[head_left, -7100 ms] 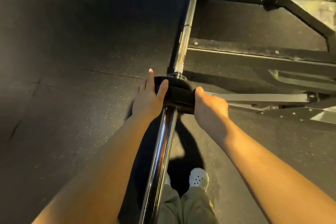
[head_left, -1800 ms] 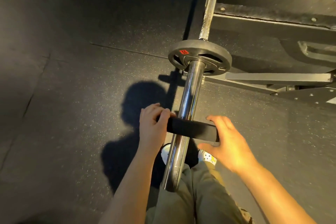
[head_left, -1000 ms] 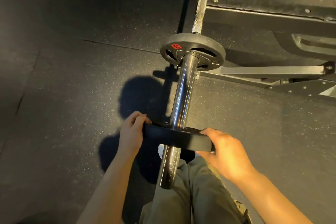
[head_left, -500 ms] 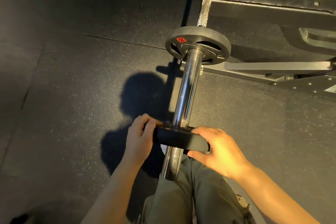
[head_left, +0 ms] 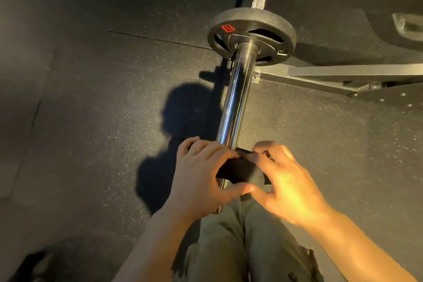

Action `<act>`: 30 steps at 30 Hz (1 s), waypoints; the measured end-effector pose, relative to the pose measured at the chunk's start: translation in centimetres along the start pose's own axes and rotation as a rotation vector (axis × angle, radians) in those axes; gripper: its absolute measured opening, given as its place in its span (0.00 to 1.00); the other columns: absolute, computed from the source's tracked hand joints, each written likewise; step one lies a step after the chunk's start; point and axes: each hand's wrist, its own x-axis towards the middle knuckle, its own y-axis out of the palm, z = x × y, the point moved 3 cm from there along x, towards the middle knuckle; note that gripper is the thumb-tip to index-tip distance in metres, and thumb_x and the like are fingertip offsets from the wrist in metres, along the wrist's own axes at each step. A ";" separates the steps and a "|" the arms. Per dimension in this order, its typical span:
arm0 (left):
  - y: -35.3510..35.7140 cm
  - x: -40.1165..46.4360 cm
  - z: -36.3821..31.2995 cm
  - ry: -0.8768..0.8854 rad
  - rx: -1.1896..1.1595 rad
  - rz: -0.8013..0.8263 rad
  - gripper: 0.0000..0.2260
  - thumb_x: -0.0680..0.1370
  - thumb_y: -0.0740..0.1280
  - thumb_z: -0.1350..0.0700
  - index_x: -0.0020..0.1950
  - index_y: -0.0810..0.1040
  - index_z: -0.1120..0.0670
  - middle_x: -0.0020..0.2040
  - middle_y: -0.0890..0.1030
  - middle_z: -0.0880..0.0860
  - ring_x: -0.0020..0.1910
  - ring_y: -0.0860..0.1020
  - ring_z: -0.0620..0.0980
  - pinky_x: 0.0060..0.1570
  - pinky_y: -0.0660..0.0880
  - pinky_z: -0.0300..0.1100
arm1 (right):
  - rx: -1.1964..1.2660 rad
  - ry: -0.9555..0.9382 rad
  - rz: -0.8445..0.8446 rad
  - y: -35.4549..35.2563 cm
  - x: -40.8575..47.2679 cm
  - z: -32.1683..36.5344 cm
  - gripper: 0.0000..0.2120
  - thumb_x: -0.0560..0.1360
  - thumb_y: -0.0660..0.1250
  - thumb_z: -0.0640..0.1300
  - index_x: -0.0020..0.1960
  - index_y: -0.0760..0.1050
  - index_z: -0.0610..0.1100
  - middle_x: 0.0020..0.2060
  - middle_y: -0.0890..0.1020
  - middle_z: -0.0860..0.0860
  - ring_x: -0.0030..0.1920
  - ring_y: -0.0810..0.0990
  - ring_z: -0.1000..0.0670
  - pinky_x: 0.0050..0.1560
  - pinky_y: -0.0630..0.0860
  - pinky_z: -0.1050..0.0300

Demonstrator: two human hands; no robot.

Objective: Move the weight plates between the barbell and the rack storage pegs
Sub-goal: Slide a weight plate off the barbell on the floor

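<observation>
A chrome barbell sleeve [head_left: 238,96] runs from the top toward me. A small black weight plate [head_left: 239,170] sits near the sleeve's near end. My left hand [head_left: 201,174] grips its left rim, with the thumb under it. My right hand [head_left: 283,178] grips its right rim with curled fingers. Both hands hide much of this plate. Farther up the sleeve sits a second black plate [head_left: 251,34] with a red label, against the collar.
Dark speckled rubber flooring [head_left: 103,110] lies below. A black rack base and grey steel beam [head_left: 343,73] stand at the right. My legs in olive trousers [head_left: 247,242] are under the sleeve's end.
The small plate has slid toward me along the sleeve to near its end. Both hands have moved closer together on it, covering more of its rim.
</observation>
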 end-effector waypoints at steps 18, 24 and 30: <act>0.2 -0.8 0.0 -0.220 0.045 -0.054 0.23 0.77 0.48 0.32 0.36 0.72 0.45 0.31 0.68 0.40 0.35 0.68 0.35 0.53 0.65 0.43 | -0.016 0.045 0.040 0.1 -1.7 -0.2 0.20 0.65 0.66 0.59 0.48 0.77 0.46 0.41 0.79 0.51 0.42 0.77 0.46 0.38 0.67 0.57; 0.2 -1.8 2.7 -0.380 -0.411 -0.234 0.27 0.79 0.47 0.39 0.32 0.75 0.53 0.28 0.72 0.48 0.33 0.73 0.45 0.45 0.68 0.40 | 0.175 0.120 0.250 1.0 -1.0 -2.9 0.28 0.63 0.78 0.52 0.59 0.72 0.50 0.55 0.74 0.55 0.53 0.75 0.51 0.50 0.71 0.57; 1.3 -1.8 7.8 -0.571 -0.783 -0.175 0.29 0.79 0.46 0.36 0.29 0.75 0.49 0.28 0.73 0.48 0.31 0.73 0.46 0.39 0.69 0.43 | 0.217 0.271 0.265 2.1 -1.1 -3.1 0.16 0.69 0.75 0.48 0.41 0.67 0.58 0.38 0.72 0.58 0.38 0.70 0.57 0.33 0.62 0.69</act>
